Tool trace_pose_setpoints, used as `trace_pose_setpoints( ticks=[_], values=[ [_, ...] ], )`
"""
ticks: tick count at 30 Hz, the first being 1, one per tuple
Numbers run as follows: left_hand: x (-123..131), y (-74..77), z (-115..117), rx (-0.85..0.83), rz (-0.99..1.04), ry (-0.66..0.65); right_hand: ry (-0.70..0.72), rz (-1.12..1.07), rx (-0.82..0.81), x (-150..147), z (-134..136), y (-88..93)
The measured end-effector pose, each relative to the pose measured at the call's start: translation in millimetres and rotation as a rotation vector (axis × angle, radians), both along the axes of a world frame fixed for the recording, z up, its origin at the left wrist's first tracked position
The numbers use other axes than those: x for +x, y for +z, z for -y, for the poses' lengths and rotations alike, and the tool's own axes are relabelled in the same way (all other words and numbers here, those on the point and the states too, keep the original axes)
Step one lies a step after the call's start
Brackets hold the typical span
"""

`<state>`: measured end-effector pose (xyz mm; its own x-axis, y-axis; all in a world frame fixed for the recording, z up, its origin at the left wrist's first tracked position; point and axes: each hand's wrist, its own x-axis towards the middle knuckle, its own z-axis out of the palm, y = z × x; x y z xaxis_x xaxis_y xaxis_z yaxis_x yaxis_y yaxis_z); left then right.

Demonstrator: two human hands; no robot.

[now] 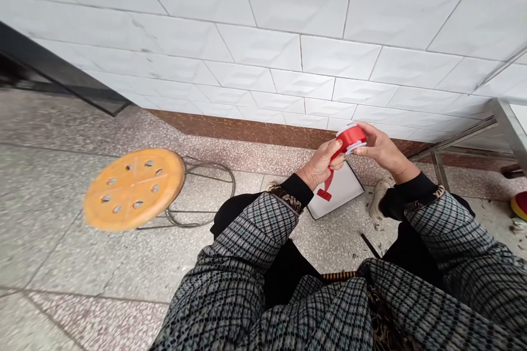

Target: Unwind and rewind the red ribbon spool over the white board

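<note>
Ribbon spool (351,139) between hands (320,164) (381,148), tile wall (313,55) ahead

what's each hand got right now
left hand: closed, holding the red ribbon strip
right hand: closed, holding the red ribbon roll

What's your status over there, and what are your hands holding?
Left hand, right hand on a red ribbon roll. Ribbon end hanging over a white board. Orange stool off to the left.
</note>
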<state>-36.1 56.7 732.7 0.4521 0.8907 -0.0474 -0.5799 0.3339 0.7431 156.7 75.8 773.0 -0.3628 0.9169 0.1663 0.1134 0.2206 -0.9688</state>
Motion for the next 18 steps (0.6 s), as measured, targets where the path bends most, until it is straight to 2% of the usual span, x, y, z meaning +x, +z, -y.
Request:
trace_pose_setpoints(
  ticks=[3,6,13,18],
  values=[
    [0,-3.4,-1,-0.014,-0.130,0.023,0.022,0.329,0.292,14,-9,8.2],
    [0,-5.7,2,-0.026,-0.217,0.042,0.099,0.526,0.427,18,-11,11.2],
    [-3,0.6,4,0.008,-0.243,-0.015,0.129,0.607,0.488,19,-9,11.8],
    [-7,4.9,3,-0.056,-0.332,0.070,0.102,0.617,0.453,19,-8,12.7]
  ],
)
